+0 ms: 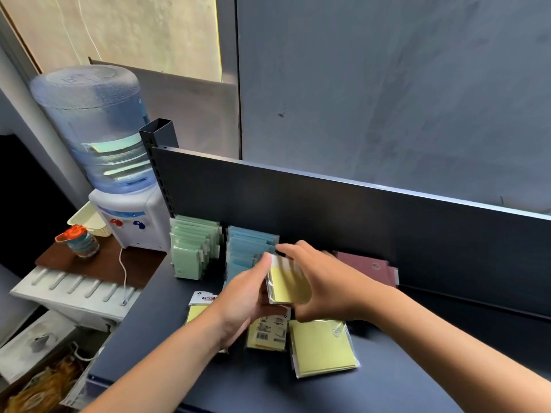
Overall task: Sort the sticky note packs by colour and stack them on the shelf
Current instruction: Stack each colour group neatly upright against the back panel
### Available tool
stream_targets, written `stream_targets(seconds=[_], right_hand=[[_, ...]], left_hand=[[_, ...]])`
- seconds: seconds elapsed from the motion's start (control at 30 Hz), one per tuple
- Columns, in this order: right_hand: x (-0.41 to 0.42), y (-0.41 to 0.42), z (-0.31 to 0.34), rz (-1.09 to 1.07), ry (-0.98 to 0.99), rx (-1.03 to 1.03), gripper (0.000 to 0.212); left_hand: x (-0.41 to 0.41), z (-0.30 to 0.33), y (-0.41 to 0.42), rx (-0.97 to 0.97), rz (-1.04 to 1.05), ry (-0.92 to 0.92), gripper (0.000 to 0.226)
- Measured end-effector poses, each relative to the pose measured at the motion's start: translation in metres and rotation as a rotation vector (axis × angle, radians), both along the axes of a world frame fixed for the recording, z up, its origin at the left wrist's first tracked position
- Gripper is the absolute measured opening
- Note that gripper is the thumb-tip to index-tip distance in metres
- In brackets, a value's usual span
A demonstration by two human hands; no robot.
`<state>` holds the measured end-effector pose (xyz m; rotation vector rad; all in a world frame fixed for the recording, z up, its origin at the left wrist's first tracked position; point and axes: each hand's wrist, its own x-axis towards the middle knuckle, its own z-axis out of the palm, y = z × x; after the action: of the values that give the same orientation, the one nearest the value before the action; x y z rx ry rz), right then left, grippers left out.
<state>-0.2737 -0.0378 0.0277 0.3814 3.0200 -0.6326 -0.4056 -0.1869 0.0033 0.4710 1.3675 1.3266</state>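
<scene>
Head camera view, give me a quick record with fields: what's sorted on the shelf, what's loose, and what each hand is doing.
green packs: row standing at shelf back left
blue packs: row right of green
maroon packs: against the back panel, right of the hands
loose yellow packs: three lying flat at front, largest
held pack: yellow pack, upright
left hand: grip on the held pack's left edge
right hand: grip on its top and right side

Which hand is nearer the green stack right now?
Left. The left hand is at the held yellow pack's left edge, on the side towards the green stack. The right hand grips the pack's right side, farther from it.
</scene>
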Motion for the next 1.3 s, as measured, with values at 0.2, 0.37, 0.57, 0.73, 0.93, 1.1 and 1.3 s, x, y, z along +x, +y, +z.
stream_targets(seconds=[0.2, 0.37, 0.57, 0.73, 0.93, 1.1, 1.3], right_hand=[[0.039, -0.003, 0.001, 0.004, -0.026, 0.050, 0.097], [0.076, -0.004, 0.000, -0.019, -0.034, 0.066, 0.085], [0.093, -0.015, -0.015, 0.015, -0.015, 0.128, 0.072], [0.099, -0.026, -0.055, 0.107, -0.162, 0.302, 0.065], [0.100, -0.033, -0.076, 0.079, -0.208, 0.345, 0.060], [0.096, -0.036, -0.075, 0.054, -0.214, 0.289, 0.058], [0.085, -0.046, -0.089, 0.020, -0.178, 0.208, 0.062]], left_hand=[[0.006, -0.009, -0.007, -0.066, -0.052, 0.137, 0.029], [0.016, -0.007, -0.007, -0.105, -0.108, -0.021, 0.044], [0.039, -0.005, -0.001, -0.128, -0.166, -0.198, 0.026], [0.025, -0.006, -0.008, -0.326, -0.350, 0.461, 0.035], [0.023, -0.010, -0.014, -0.395, -0.481, 0.877, 0.028], [0.039, -0.021, -0.015, -0.399, -0.635, 1.032, 0.015], [0.049, -0.022, -0.016, -0.369, -0.649, 1.310, 0.017]])
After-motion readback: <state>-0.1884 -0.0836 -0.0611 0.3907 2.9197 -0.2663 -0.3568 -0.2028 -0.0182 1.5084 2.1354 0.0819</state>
